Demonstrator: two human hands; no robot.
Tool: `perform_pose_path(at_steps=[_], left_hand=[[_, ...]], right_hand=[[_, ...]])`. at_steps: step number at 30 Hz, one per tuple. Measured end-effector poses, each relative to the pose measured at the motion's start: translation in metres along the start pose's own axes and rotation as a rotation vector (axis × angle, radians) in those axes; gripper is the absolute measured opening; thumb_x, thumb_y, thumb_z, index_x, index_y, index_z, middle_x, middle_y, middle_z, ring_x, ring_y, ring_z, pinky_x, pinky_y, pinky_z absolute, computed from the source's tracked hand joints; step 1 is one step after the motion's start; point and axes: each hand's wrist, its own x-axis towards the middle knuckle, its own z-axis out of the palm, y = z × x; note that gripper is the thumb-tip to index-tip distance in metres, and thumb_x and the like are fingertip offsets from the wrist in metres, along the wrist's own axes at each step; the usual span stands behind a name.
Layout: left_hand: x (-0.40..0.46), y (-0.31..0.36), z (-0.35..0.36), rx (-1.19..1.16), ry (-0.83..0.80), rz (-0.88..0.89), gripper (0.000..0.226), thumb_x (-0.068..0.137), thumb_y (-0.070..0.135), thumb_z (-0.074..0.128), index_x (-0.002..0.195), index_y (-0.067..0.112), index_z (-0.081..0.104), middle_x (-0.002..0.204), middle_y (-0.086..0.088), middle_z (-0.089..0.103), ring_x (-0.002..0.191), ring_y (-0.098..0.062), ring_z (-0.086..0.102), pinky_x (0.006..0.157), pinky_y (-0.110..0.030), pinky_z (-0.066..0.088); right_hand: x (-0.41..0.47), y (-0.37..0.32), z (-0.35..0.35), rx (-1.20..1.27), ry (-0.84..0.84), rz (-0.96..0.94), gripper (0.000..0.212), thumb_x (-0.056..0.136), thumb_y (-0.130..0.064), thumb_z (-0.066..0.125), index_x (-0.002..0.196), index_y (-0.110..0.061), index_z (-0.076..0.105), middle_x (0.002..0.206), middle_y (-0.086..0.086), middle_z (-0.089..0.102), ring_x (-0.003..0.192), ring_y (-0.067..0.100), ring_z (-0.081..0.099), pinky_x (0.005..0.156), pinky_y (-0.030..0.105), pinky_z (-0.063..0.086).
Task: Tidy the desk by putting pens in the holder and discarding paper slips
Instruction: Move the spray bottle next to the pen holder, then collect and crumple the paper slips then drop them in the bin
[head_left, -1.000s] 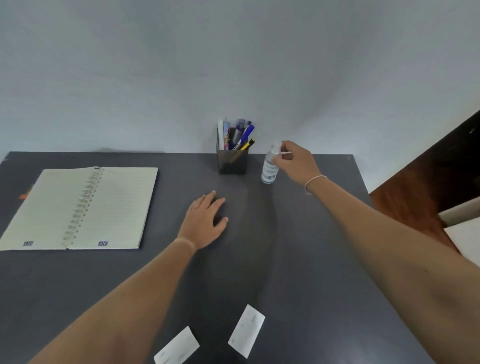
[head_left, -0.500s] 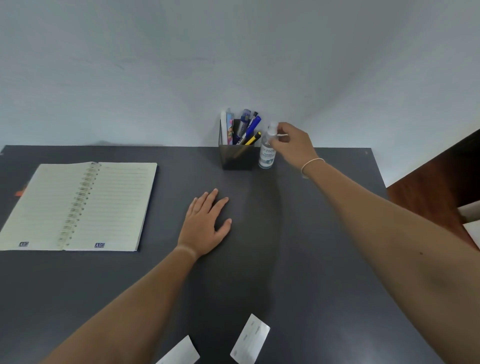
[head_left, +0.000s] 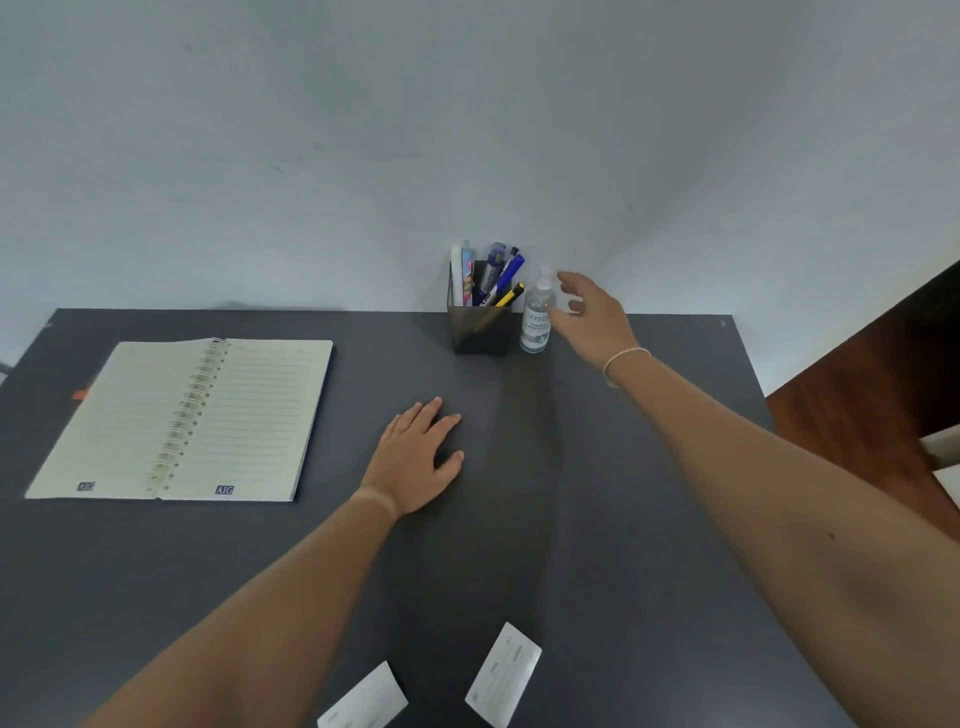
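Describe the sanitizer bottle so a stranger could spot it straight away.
Look to the far edge of the dark desk, by the wall. A black pen holder stands there, and the bottle stands immediately right of it. It is the only clear, upright bottle, white-labelled.

On the bench (head_left: 649, 467), the pen holder (head_left: 480, 330) stands at the far edge against the wall, with pens (head_left: 501, 275) upright in it and a hand sanitizer bottle (head_left: 536, 319) just beside it on the right. An open spiral notebook (head_left: 187, 421) lies well to the left, nearer than the holder. Two paper slips (head_left: 503, 674) lie side by side at the near edge, apart from each other, the left hand (head_left: 415, 460) flat on the bench between them and the holder, the right hand (head_left: 592, 317) just right of the bottle.
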Motion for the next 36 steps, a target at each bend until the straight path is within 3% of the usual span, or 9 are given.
perform_pose_path(at_steps=[5, 8, 18, 30, 36], left_hand=[[-0.03, 0.003, -0.008, -0.019, -0.069, -0.049, 0.051, 0.091, 0.043, 0.046, 0.138, 0.023, 0.044, 0.155, -0.001, 0.03, 0.142, -0.023, 0.026, 0.118, -0.037, 0.023], [-0.056, 0.008, -0.011, -0.028, -0.127, -0.077, 0.049, 0.09, 0.043, 0.047, 0.135, 0.024, 0.047, 0.154, 0.0, 0.031, 0.141, -0.023, 0.028, 0.115, -0.039, 0.028], [-0.135, 0.009, 0.003, -0.036, -0.137, -0.111, 0.05, 0.089, 0.043, 0.048, 0.136, 0.024, 0.046, 0.153, 0.002, 0.03, 0.141, -0.021, 0.026, 0.115, -0.038, 0.028], [-0.204, -0.011, 0.01, -0.028, -0.179, 0.017, 0.057, 0.082, 0.045, 0.058, 0.135, 0.025, 0.047, 0.149, 0.003, 0.035, 0.137, -0.019, 0.03, 0.111, -0.036, 0.032], [-0.224, -0.02, 0.017, 0.051, -0.177, 0.041, 0.055, 0.084, 0.037, 0.058, 0.135, 0.022, 0.045, 0.14, 0.0, 0.041, 0.127, -0.024, 0.038, 0.103, -0.039, 0.041]], right_hand=[[-0.055, 0.01, 0.003, -0.124, -0.038, -0.023, 0.048, 0.085, -0.014, 0.057, 0.132, -0.014, 0.049, 0.137, 0.006, 0.053, 0.122, 0.025, 0.052, 0.099, 0.029, 0.039], [-0.097, 0.024, 0.013, -0.151, -0.102, 0.015, 0.049, 0.085, -0.015, 0.059, 0.133, -0.015, 0.049, 0.139, 0.005, 0.052, 0.127, 0.023, 0.049, 0.107, 0.031, 0.036], [-0.201, 0.053, 0.052, -0.352, -0.293, 0.024, 0.05, 0.084, -0.025, 0.06, 0.132, -0.017, 0.049, 0.138, 0.005, 0.05, 0.129, 0.023, 0.044, 0.11, 0.032, 0.033], [-0.295, 0.039, 0.09, -0.511, -0.269, 0.136, 0.06, 0.082, -0.033, 0.064, 0.136, -0.017, 0.044, 0.138, 0.004, 0.04, 0.129, 0.025, 0.034, 0.109, 0.03, 0.029], [-0.324, 0.034, 0.105, -0.537, -0.217, 0.203, 0.062, 0.081, -0.024, 0.065, 0.137, -0.016, 0.042, 0.138, 0.006, 0.038, 0.127, 0.027, 0.034, 0.107, 0.03, 0.031]])
